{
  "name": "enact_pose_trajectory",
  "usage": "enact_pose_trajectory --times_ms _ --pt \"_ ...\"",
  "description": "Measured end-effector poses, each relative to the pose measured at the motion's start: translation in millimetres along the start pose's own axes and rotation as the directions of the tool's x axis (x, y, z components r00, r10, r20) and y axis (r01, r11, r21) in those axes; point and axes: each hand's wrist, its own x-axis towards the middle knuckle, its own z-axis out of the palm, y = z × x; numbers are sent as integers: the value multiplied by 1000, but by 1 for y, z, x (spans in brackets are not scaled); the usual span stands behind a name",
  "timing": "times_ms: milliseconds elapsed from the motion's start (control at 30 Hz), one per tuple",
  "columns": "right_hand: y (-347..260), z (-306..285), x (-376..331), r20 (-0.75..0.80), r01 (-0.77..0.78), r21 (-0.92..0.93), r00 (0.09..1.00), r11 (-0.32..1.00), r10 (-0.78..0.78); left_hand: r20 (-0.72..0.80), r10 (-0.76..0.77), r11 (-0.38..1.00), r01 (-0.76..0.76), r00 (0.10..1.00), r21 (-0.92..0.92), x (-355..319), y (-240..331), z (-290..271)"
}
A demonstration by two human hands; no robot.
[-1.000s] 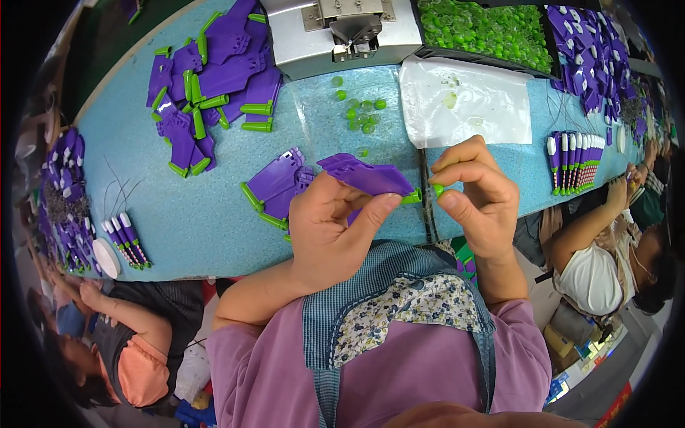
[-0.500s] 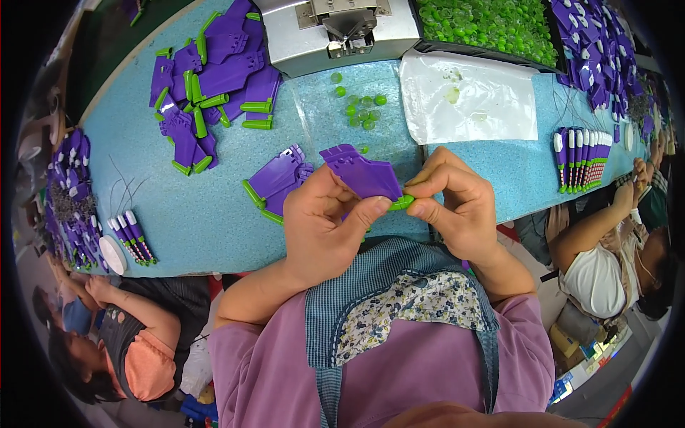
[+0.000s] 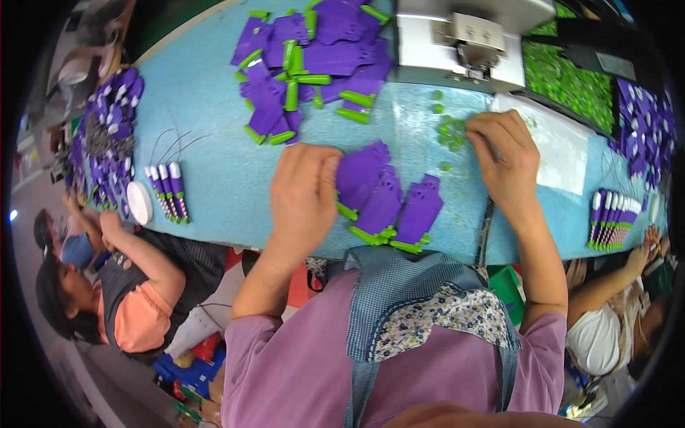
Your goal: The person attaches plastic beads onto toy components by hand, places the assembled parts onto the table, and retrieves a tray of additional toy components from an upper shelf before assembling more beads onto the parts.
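Note:
My left hand is closed at the left edge of a flat purple plastic piece with green ends, its fingers hiding part of that edge. Close beside this piece lie two similar ones, a middle purple piece and a right-hand purple piece, their green ends toward me. Over to the right, my right hand reaches to a small cluster of round green beads, fingertips pinched together at its edge. Whatever sits between those fingertips is too small to make out.
A heap of purple pieces lies at the far left of a metal machine. Beyond a white plastic sheet stands a tray of green beads. Finished-looking purple sticks lie left. Co-workers sit on both sides.
My hands have parted from the piece they held together. The left has gone to the purple pieces on the table, the right to the green beads. The view has shifted left.

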Motion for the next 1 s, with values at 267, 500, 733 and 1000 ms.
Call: enact_pose_trajectory --times_ms 267,500,733,1000 --pt "-6 -5 -3 -23 -196 134 979 971 201 -246 -153 982 176 957 73 18 -21 -25" --pt "-7 -22 -24 116 -326 669 934 668 339 -282 -68 965 135 957 226 26 -52 -33" --pt "-43 -22 -44 133 -262 782 956 565 260 270 -332 396 393 904 -830 8 52 0" --pt "-59 -20 -51 -50 -104 556 986 824 159 695 -127 -52 695 708 -717 8 77 32"
